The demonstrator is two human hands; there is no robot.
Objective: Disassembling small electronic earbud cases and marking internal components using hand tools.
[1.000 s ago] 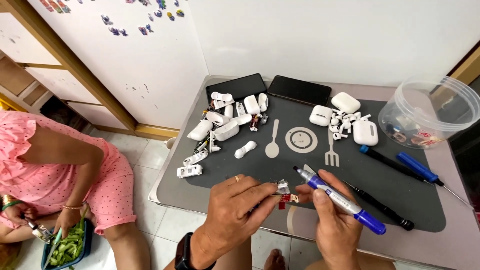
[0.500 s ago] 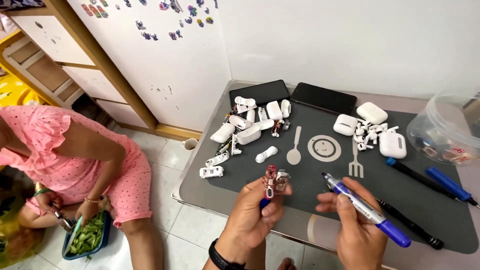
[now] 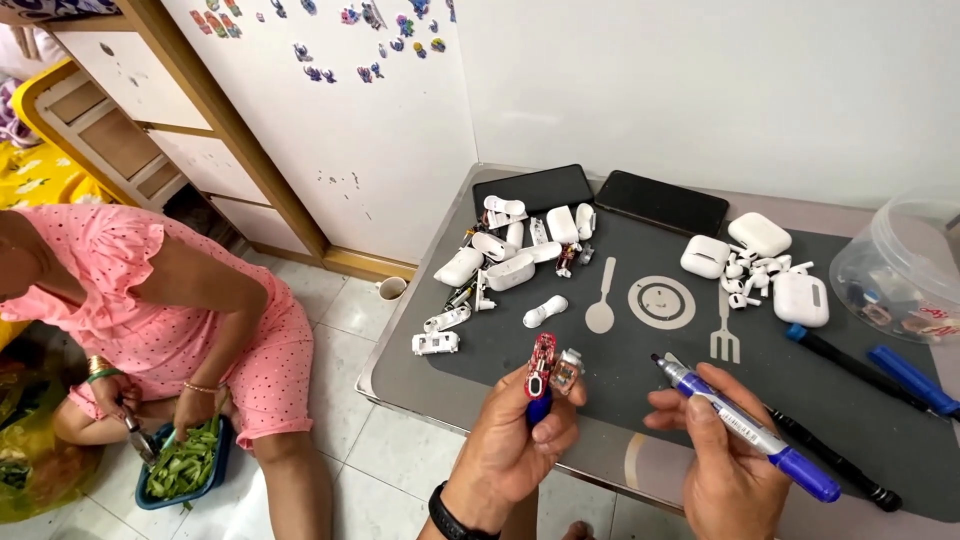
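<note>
My left hand [image 3: 515, 440] pinches a small red circuit board [image 3: 543, 365] with a little white part [image 3: 567, 369] beside it, held upright above the near edge of the table; a blue piece shows under my fingers. A blue marker pen [image 3: 745, 428] lies across my right hand [image 3: 722, 455], its tip pointing up and left toward the board. On the dark grey place mat [image 3: 640, 340] lie several opened white earbud cases and loose parts [image 3: 510, 262] at the left, and closed white cases [image 3: 758, 233] with earbuds at the right.
Two black phones [image 3: 534, 187] [image 3: 660, 202] lie at the mat's far edge. A clear plastic tub [image 3: 900, 265] stands at the right, with a blue pen [image 3: 912, 378] and black pens [image 3: 838, 462] near it. A person in pink [image 3: 170, 300] sits on the floor at left over a bowl of green vegetables [image 3: 182, 465].
My left hand has lifted the red board upright and drawn it away from the pen tip. My view has swung to the left, showing more of the seated person.
</note>
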